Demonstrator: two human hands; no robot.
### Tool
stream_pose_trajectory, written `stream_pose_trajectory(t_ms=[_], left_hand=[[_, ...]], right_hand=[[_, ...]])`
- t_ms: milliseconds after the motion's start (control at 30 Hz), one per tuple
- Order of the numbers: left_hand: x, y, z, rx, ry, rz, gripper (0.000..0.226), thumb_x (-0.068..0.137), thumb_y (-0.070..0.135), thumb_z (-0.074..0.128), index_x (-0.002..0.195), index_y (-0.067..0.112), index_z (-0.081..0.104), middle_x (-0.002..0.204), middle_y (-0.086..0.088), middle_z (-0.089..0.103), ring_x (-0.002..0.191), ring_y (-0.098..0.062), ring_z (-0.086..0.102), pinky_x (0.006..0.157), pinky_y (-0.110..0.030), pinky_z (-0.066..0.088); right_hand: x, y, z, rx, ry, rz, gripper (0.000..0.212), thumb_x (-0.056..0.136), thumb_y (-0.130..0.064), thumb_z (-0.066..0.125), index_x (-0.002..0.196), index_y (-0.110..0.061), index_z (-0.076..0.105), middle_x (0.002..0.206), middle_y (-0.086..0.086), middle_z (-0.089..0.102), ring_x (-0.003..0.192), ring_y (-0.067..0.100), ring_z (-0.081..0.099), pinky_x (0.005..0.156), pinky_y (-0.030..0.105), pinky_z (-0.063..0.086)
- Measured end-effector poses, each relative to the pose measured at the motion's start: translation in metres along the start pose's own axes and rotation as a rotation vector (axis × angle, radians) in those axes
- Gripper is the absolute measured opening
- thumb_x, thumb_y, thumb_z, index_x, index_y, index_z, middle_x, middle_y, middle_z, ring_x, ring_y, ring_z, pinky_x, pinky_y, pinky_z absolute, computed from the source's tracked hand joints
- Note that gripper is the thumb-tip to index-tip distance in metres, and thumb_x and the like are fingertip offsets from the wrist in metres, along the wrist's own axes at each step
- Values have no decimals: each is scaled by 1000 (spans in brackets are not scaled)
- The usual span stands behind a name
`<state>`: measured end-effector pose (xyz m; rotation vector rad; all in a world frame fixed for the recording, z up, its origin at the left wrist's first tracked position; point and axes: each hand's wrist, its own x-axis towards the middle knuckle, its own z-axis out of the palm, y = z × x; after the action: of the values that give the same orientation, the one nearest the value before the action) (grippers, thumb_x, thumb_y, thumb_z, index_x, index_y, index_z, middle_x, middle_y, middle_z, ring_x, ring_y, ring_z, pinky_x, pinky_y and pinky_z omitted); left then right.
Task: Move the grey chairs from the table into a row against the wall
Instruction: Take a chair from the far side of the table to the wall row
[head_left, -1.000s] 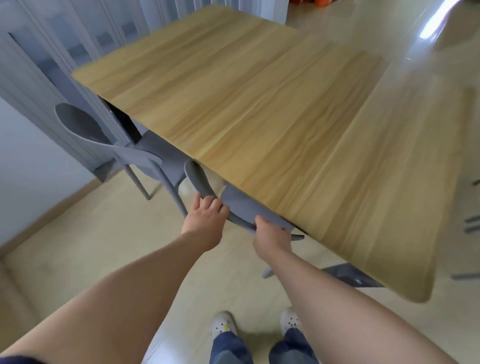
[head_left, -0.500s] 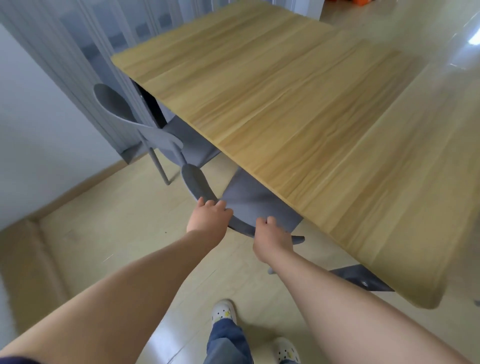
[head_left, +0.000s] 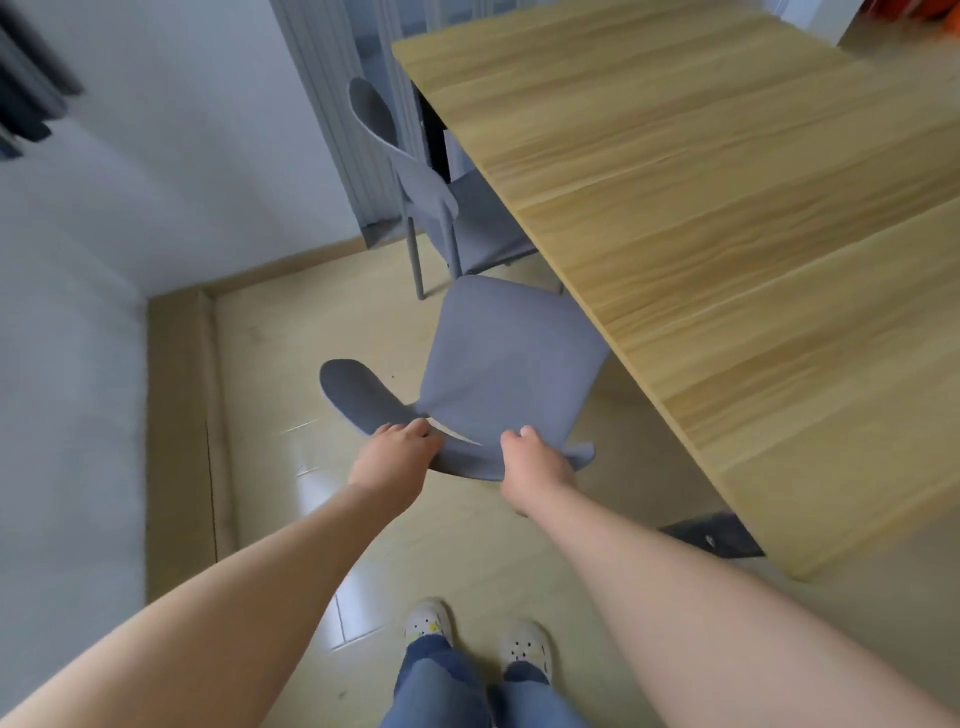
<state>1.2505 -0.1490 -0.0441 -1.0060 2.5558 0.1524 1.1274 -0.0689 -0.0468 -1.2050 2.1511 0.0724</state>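
Observation:
A grey chair (head_left: 506, 364) stands in front of me, its seat nearly all out from under the wooden table (head_left: 727, 223). My left hand (head_left: 392, 457) grips the left part of its curved backrest. My right hand (head_left: 535, 462) grips the right part of the same backrest. A second grey chair (head_left: 441, 197) is still tucked under the table's far end, with its back toward the wall. The white wall (head_left: 182, 156) runs along the left and far side.
Grey curtains (head_left: 343, 104) hang behind the second chair. A wooden skirting board (head_left: 176, 415) lines the wall's base and meets in a corner. A dark table foot (head_left: 717, 535) lies at the right. My feet in white clogs (head_left: 478, 639) are below.
The near chair has slid out from under the table toward me, its seat now exposed. My view has swung left toward the wall corner. Both hands have kept hold of the backrest.

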Motion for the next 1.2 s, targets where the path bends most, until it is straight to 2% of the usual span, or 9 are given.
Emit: stream_pose_trajectory(t_ms=[100,233,433,633,700,867,967,1133,1200], left_hand=[[-25,-12,23,-55,-45,-49,38,89,-5,37,117,12,57,121,-7,53,109,-28,55,69,-28,29],[-63,-17,52,-34,-110,-58,38,91,-1,40,121,17,56,122,-5,56,115,-27,53,82,-32,44],[-134,-5,97,45,-133,23,42,92,0,40,128,19,51,125,-6,53,116,-28,54,78,-33,44],[-214,13,143,68,-128,123,39,93,2,41,126,18,55,124,-6,57,115,-27,56,84,-34,47],[-232,18,152,77,-133,148,38,93,2,41,125,17,55,125,-6,58,116,-27,56,84,-34,47],[-270,38,166,57,-218,173,39,92,7,45,129,18,51,127,-3,57,119,-26,54,91,-34,47],[-279,54,168,54,-286,148,40,90,7,47,129,17,50,128,-3,56,119,-27,55,89,-34,48],[-294,100,162,68,-341,87,40,87,6,52,126,16,51,123,-6,60,111,-28,60,74,-33,46],[-300,121,159,35,-337,42,39,86,7,53,124,16,53,120,-6,61,105,-28,60,73,-33,46]], right_hand=[[-25,-7,26,-38,-32,-49,39,87,5,52,124,-4,45,131,11,43,116,33,58,79,36,45],[-58,-14,63,-125,-65,-91,41,87,6,51,127,-4,44,134,12,41,117,33,57,81,36,46],[-114,-16,123,-246,-79,-67,41,87,7,53,125,-5,43,133,12,40,113,33,59,73,35,43],[-186,-14,184,-291,-80,-67,29,87,12,47,106,-10,43,128,12,43,85,31,51,68,30,36],[-202,-10,196,-294,-75,-62,30,87,12,46,108,-10,45,114,12,42,83,29,50,67,31,36],[-245,7,221,-325,-67,-47,34,84,13,48,93,-14,30,98,5,27,53,21,33,43,29,21],[-261,24,228,-309,-52,-39,33,84,11,49,92,-13,28,98,4,26,63,26,40,43,28,20],[-281,61,226,-345,-40,-127,30,84,12,46,79,-12,28,96,4,28,60,26,37,43,28,18],[-290,80,222,-379,-21,-196,30,84,13,44,80,-12,29,96,5,28,73,28,40,44,28,16]])
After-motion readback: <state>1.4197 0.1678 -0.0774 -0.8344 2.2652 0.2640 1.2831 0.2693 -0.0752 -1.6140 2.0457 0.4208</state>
